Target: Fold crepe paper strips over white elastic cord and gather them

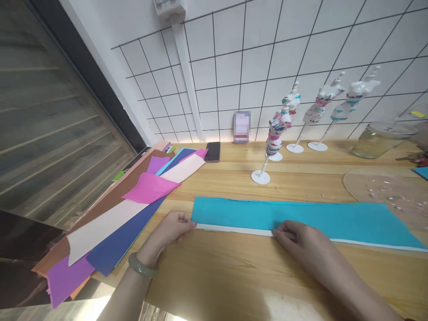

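Observation:
A long turquoise strip of thin sheet (234,214), cloth or crepe paper, lies flat across the wooden table. Along its near edge runs a narrow white band (234,230); whether that is tape or a folded edge I cannot tell. At the strip's near left corner, my left hand (174,227) is closed in a pinch on the white band's end. My right hand (297,236) pinches the same edge farther right, its fingertips on the band and its other fingers curled under. A pale green bangle (142,266) circles my left wrist.
Coloured sheets (110,227) lie piled on the left, overhanging the table edge. Behind the strip are a phone (212,151) and several small white mannequins (279,129) on stands. A glass jar (374,140) and a clear round tray (371,185) with small beads stand right.

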Action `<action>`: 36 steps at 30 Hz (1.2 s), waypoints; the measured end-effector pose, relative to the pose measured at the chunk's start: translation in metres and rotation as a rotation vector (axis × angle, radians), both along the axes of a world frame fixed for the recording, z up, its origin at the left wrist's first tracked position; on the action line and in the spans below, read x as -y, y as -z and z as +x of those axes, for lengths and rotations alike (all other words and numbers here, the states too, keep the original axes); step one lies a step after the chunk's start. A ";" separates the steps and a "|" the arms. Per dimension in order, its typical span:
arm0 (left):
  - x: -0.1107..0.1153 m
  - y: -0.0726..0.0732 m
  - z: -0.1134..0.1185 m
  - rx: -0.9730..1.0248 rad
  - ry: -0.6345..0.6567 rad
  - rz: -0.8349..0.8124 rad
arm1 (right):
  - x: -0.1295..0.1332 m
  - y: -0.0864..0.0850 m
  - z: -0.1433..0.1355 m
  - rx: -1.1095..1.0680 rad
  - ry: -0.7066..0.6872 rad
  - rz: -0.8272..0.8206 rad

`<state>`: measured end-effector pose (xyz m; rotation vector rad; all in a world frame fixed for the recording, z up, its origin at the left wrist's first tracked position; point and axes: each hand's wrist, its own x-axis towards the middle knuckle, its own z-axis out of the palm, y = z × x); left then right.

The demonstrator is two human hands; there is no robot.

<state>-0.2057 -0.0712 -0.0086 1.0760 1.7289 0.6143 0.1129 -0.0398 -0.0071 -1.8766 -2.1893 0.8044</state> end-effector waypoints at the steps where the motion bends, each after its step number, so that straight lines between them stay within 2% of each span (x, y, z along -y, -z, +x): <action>1: 0.000 0.000 0.000 -0.001 0.001 0.002 | 0.000 0.000 0.000 0.002 0.003 0.004; 7: 0.001 0.001 -0.001 -0.008 0.009 0.011 | 0.001 0.002 0.001 -0.010 0.001 0.041; 12: 0.003 0.001 -0.004 0.008 0.074 0.017 | 0.003 0.002 0.002 -0.010 -0.009 0.000; 22: 0.005 0.003 -0.007 0.024 0.107 0.022 | 0.004 0.005 0.006 -0.009 -0.040 -0.004; 31: 0.002 0.003 -0.006 0.011 0.080 0.007 | 0.004 0.007 0.004 0.000 -0.015 0.041; 36: 0.002 0.000 -0.003 0.021 0.061 0.003 | 0.003 0.006 0.001 0.045 0.007 -0.004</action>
